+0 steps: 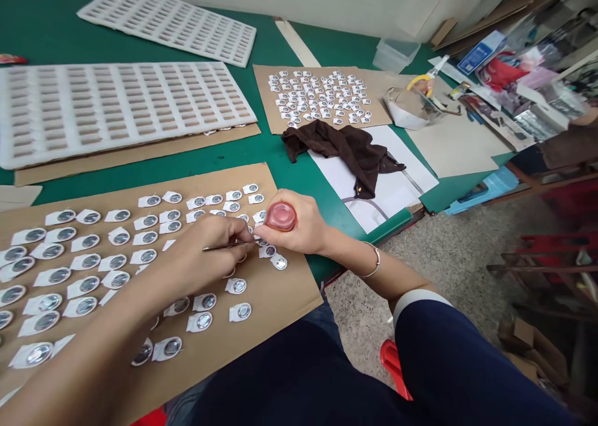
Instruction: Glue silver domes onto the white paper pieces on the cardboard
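My left hand (217,245) is closed around thin metal tweezers (212,248), whose tip points right toward my other hand. Wrapped in my right hand (306,227) is a reddish bottle (281,216) with its round base facing up; its lower end is hidden by the fingers. Both hands meet over the right part of a brown cardboard sheet (280,295). Rows of small round silvery pieces on white tabs lie on this sheet, one silvery piece (279,261) just below my right hand. The piece directly under the fingertips is mostly covered.
Two white foam trays (126,105) with slots lie at the back left. Behind my hands, a second cardboard sheet (261,96) carries many more pieces. A dark brown cloth (346,149) rests on white paper (367,214). Farther right are a plastic container (406,116) and yellow tape (415,82).
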`<state>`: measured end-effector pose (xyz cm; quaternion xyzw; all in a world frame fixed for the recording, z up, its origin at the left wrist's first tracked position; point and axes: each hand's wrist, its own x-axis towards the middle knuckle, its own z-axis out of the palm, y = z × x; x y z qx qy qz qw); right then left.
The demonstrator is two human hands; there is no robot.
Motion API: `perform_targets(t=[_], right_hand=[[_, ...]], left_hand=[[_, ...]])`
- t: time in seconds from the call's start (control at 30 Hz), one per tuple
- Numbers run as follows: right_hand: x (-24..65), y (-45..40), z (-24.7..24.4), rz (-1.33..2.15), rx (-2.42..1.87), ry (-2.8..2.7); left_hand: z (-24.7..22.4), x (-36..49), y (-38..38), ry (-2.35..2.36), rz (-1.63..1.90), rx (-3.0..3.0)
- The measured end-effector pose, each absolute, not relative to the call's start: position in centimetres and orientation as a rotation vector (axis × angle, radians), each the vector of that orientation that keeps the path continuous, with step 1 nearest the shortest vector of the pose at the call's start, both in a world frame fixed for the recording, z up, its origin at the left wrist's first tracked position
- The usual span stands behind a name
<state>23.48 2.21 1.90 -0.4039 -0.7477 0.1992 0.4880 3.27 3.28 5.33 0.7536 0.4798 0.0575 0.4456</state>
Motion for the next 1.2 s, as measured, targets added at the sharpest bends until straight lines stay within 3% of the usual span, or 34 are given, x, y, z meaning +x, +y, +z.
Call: perform_targets(t=[0.3, 0.53, 1.2], right_hand=[[23.8, -1.3, 1.5, 0.32, -0.939, -1.487], [23.2, -1.7, -0.5, 0.274, -0.937, -1.507], [23.2, -1.3, -0.4, 0.222, -0.939, -1.533]], left_hand=[[4.2, 2.5, 3.3, 1.208, 0.074, 1.822], [3.8, 2.6, 3.0, 1.183, 0.162, 1.764], [4.0, 2.5, 2.8, 1.214, 0.151, 1.757]])
